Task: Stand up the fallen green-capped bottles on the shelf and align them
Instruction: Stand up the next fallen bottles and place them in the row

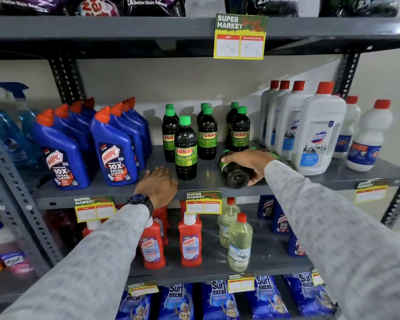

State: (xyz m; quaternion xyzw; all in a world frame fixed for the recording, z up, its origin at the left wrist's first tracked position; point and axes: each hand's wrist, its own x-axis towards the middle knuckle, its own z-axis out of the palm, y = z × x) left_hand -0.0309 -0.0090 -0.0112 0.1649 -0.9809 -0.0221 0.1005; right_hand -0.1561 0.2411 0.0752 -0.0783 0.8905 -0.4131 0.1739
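Several dark green-capped Sunny bottles stand upright on the grey middle shelf (116,192); the nearest one (185,148) stands in front of the others. One green-capped bottle (233,172) lies on its side at the shelf's front, its round base facing me. My right hand (249,160) is curled over this fallen bottle, gripping it from above. Behind it, more green (274,155) pokes out past my wrist, perhaps another lying bottle, mostly hidden. My left hand (158,184) rests flat on the shelf edge, left of the nearest upright bottle, holding nothing.
Blue Harpic bottles (112,148) crowd the shelf's left side; white Domex bottles (319,132) stand close on the right. Price tags (203,202) hang from the shelf edges. Red Harpic bottles (191,241) and clear bottles sit on the shelf below.
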